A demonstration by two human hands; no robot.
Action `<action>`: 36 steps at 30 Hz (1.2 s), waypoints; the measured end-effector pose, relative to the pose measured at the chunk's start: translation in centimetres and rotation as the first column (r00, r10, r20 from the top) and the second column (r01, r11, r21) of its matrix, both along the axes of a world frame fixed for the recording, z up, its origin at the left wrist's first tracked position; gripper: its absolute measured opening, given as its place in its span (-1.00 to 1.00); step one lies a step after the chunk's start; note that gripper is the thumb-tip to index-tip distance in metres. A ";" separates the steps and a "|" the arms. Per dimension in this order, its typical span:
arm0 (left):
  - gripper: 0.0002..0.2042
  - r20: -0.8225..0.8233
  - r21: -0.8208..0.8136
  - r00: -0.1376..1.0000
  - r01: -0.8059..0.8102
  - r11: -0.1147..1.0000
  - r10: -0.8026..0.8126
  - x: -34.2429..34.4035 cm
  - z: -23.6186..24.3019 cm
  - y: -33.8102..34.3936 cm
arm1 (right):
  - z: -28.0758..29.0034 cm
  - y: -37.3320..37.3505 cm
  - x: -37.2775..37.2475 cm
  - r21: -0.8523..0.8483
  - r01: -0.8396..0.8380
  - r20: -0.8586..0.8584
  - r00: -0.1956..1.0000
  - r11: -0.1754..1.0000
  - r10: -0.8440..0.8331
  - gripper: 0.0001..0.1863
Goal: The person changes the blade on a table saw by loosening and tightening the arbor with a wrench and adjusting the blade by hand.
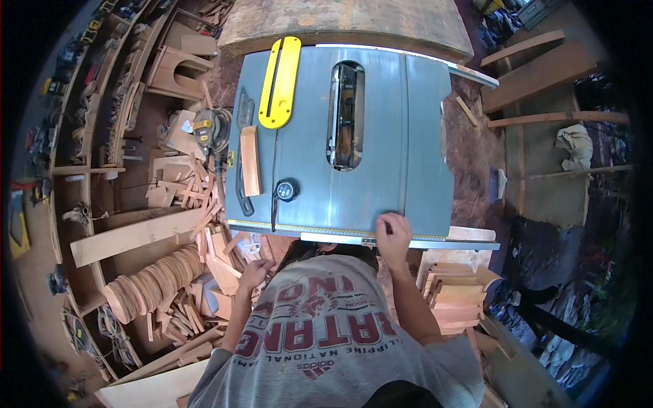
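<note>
Two bare hands flanked the front of the blue-grey saw table at the frame's centre: the right hand, fingers curled, sat at the lower right edge by the front rail, perhaps for support, its grip impossible to tell, while the left hand hung loosely curled at lower centre-left, nothing visibly held. And up at upper centre-left lay the yellow insert plate, presumably set aside to expose the long slot, with a wood strip below it, likely parked out of the way!
</note>
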State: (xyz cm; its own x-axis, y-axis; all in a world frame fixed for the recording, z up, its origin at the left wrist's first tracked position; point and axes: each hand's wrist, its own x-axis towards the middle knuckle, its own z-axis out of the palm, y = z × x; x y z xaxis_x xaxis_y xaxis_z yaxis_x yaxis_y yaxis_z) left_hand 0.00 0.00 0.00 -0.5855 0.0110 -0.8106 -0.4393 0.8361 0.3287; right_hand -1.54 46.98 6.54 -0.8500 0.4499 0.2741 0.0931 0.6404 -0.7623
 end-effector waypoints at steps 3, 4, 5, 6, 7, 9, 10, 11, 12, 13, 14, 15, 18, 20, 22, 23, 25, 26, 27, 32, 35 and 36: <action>-0.57 -0.040 0.146 0.998 -0.047 0.988 0.053 -2.1 4.4 4.3 | 0.1 -0.9 -0.1 -0.086 -0.075 0.027 0.997 0.993 0.077 -0.95; -0.58 -0.166 0.138 0.986 0.026 0.990 -0.003 -2.3 5.6 5.0 | 0.2 -1.5 0.1 -0.147 -0.079 0.078 0.993 0.986 0.091 -0.94; -0.59 -0.292 0.122 0.955 0.096 0.988 -0.057 -2.3 6.5 5.6 | 0.1 -1.9 0.1 -0.207 -0.084 0.123 0.986 0.975 0.111 -0.93; -0.64 -0.390 0.079 0.918 0.112 0.991 -0.072 -2.0 7.0 6.1 | 0.6 -2.5 0.4 -0.215 -0.087 0.119 0.986 0.973 0.115 -0.93; -0.64 -0.391 0.073 0.917 0.112 0.991 -0.075 -2.2 7.6 7.0 | 1.4 -2.9 1.1 -0.262 -0.156 0.195 0.958 0.953 0.210 -0.91; -0.69 -0.382 0.234 0.917 -0.026 0.972 0.116 -3.5 8.7 8.5 | 1.9 -3.9 3.1 -0.321 -0.206 0.263 0.918 0.925 0.296 -0.87; -0.69 -0.382 0.229 0.919 -0.013 0.973 0.102 -4.5 9.5 9.5 | 1.9 -4.4 4.4 -0.356 -0.329 0.318 0.837 0.875 0.444 -0.83; -0.71 -0.598 0.255 0.795 0.070 0.964 0.100 -5.6 10.5 10.4 | 1.8 -5.0 5.5 -0.401 -0.439 0.364 0.730 0.804 0.579 -0.78; -0.73 -0.774 0.260 0.624 0.158 0.953 0.108 -6.6 10.9 11.1 | 2.9 -5.8 6.2 -0.435 -0.473 0.361 0.688 0.766 0.630 -0.73; -0.73 -0.843 0.229 0.531 0.210 0.951 0.085 -7.9 10.8 11.5 | 1.7 -6.6 7.1 -0.444 -0.453 0.359 0.700 0.773 0.617 -0.73; -0.72 -0.897 0.195 0.437 0.265 0.944 0.063 -9.2 10.3 11.9 | -0.8 -7.4 8.5 -0.387 -0.467 0.328 0.736 0.795 0.592 -0.73; -0.70 -0.926 0.155 0.377 0.338 0.928 0.017 -10.3 10.6 12.6 | -3.6 -8.5 10.4 -0.331 -0.471 0.299 0.770 0.818 0.564 -0.72; -0.65 -0.976 0.045 0.201 0.562 0.826 -0.083 -13.1 10.6 15.2 | -9.5 -9.7 11.5 -0.309 -0.278 0.639 0.647 0.910 0.415 -0.63; -0.65 -0.985 -0.064 0.077 0.654 0.754 -0.151 -15.0 9.7 16.1 | -11.9 -10.5 10.7 -0.281 -0.063 0.795 0.543 0.958 0.269 -0.58; -0.66 -0.982 -0.165 -0.060 0.723 0.671 -0.177 -16.4 8.8 17.9 | -15.3 -11.0 10.2 -0.268 0.028 0.790 0.578 0.963 0.203 -0.54; -0.69 -0.980 -0.175 -0.057 0.706 0.686 -0.192 -17.1 8.5 18.3 | -17.0 -11.5 9.8 -0.263 0.083 0.782 0.602 0.961 0.162 -0.50; -0.71 -0.977 -0.190 -0.063 0.698 0.691 -0.205 -17.2 7.4 18.1 | -19.7 -13.1 8.1 -0.293 0.112 0.782 0.600 0.950 0.170 -0.47; -0.75 -0.975 -0.192 -0.050 0.673 0.715 -0.215 -17.3 6.7 17.7 | -20.7 -14.2 6.7 -0.326 0.109 0.776 0.599 0.939 0.200 -0.44; -0.78 -0.971 -0.206 -0.036 0.638 0.742 -0.238 -17.7 5.7 16.6 | -21.6 -17.0 5.1 -0.341 0.100 0.762 0.612 0.935 0.213 -0.44; -0.79 -0.964 -0.264 -0.144 0.650 0.713 -0.225 -16.3 2.8 17.6 | -33.3 -22.9 4.8 -0.160 0.061 0.736 0.673 0.985 0.078 -0.31; -0.75 -0.968 -0.245 -0.128 0.689 0.682 -0.218 -16.0 4.0 18.5 | -38.2 -24.7 5.2 -0.518 0.343 0.414 0.902 0.783 -0.121 -0.40; -0.73 -0.963 -0.259 -0.126 0.674 0.692 -0.239 -16.2 4.2 17.7 | -37.9 -25.9 4.3 -0.626 0.337 0.304 0.936 0.703 -0.178 -0.43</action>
